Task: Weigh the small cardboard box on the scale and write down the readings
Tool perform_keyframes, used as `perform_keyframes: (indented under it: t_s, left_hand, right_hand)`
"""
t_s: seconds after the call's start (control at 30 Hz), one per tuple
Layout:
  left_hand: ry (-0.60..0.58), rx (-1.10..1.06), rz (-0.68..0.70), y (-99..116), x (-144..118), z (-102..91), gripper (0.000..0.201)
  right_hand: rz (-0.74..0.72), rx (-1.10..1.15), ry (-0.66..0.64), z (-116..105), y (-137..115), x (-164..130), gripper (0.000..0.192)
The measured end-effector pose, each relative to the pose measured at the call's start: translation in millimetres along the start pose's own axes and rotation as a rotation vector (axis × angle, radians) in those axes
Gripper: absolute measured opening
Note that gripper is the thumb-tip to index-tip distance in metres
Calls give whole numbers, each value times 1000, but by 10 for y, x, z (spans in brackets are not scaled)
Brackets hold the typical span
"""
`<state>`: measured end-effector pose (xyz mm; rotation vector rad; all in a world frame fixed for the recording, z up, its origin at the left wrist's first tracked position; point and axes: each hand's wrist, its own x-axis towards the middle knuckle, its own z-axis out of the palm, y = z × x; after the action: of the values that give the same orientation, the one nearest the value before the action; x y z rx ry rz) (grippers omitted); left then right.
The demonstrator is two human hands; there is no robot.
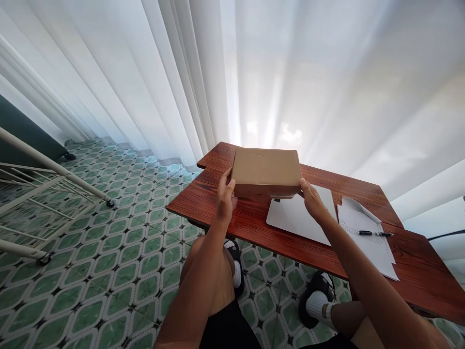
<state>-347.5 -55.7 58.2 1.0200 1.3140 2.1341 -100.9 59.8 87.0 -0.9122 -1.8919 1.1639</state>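
A closed brown cardboard box (pixel 267 167) is held level between my two hands, over the reddish-brown wooden table (pixel 203 194). My left hand (pixel 225 196) grips its left side, thumb at the near corner. On the right side, my right hand (pixel 311 198) grips the near right corner, its fingers partly hidden under the box. Below the box lies a flat silver-grey laptop-like slab (pixel 298 218), partly covered by the box and my right hand. The underside of the box is hidden.
Right of the slab are white paper sheets (pixel 374 252) with handwriting and a black pen (pixel 376 233) on top. A white curtain (pixel 290 72) hangs behind the table. At left stands a white metal rack (pixel 54 194) on casters over the green tiled floor (pixel 127 261).
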Motion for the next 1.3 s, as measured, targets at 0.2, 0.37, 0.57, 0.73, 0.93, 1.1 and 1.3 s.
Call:
perform_keyframes:
  t_s: [0.2,0.37,0.57,0.73,0.93,1.1,1.3]
  left_hand:
    - [-124,-22,42,-53,-54,217,54]
    - [-260,-49,39,-95,-104,406,52]
    - [-407,-75,36,-189,-214,590,48]
    - [-510,-74,11,-284,-342,675,47]
    - [-512,-91,-49,-307,-440,772,53]
    - [-550,-130,-75,-372,-453,812,52]
    - [-615,-144,-41,-492,-451,789,54]
  right_hand:
    - [-33,46,59,-330,37,-211,63]
    - [26,145,103,-598,196,-380,60]
    - [30,228,181,-868,406,-644,58]
    - [34,200,217,-973,531,-888,64]
    - [45,163,302,-1004,676,-1018,68]
    - [42,160,337,-1027,679,-1041,69]
    - [11,158,369,-1047,708,-1068,60]
